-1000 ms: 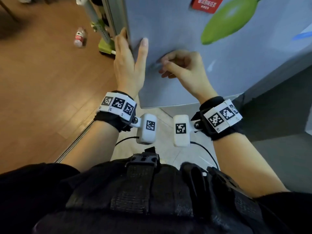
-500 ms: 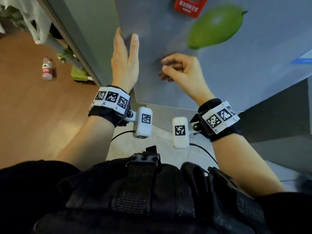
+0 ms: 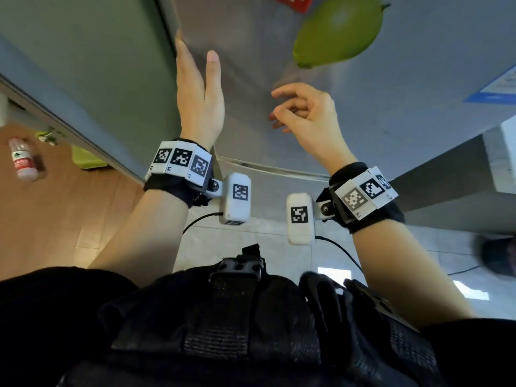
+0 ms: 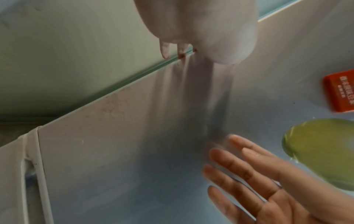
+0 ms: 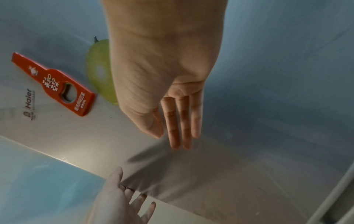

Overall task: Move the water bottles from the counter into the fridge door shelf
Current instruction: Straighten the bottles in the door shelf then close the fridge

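Note:
The grey-blue fridge door (image 3: 418, 85) stands shut in front of me. My left hand (image 3: 195, 68) lies flat at its left edge, thumb on the face and straight fingers (image 4: 164, 50) reaching over the corner. My right hand (image 3: 293, 107) hovers just off the door face with relaxed fingers (image 5: 180, 130), holding nothing. A water bottle (image 3: 23, 160) with a red label lies on the wooden floor at the far left, away from both hands. No counter and no door shelf is in view.
A green fruit magnet (image 3: 337, 29) and a red bottle-opener magnet (image 5: 57, 86) stick to the door. The fridge's side panel (image 3: 97, 65) runs to the left. Below the hands a seam (image 3: 265, 169) separates a lower door. A green object (image 3: 86, 160) sits on the floor by the fridge.
Both hands have risen along the door. The left hand slid up the door's edge; the right hand's fingers loosened and came off the door face. The view tilted upward.

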The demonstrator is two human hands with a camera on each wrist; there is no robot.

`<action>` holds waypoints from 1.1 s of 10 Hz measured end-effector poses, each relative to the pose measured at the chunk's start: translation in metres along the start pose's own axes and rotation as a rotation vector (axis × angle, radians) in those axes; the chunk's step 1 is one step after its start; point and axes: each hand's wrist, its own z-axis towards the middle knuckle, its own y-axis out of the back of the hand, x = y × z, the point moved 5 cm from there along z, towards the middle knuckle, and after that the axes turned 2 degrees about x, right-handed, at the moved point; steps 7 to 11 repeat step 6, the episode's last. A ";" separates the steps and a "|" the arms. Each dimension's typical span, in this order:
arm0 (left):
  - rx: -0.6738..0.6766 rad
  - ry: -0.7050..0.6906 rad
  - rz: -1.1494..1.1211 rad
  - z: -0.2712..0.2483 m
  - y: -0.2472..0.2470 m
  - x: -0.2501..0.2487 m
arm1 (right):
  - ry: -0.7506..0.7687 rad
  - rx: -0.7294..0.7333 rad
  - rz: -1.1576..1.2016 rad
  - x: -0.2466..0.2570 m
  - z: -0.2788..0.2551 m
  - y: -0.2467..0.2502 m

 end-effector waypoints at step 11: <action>-0.007 -0.085 0.112 -0.081 -0.026 -0.045 | -0.002 0.015 -0.037 0.000 -0.074 0.045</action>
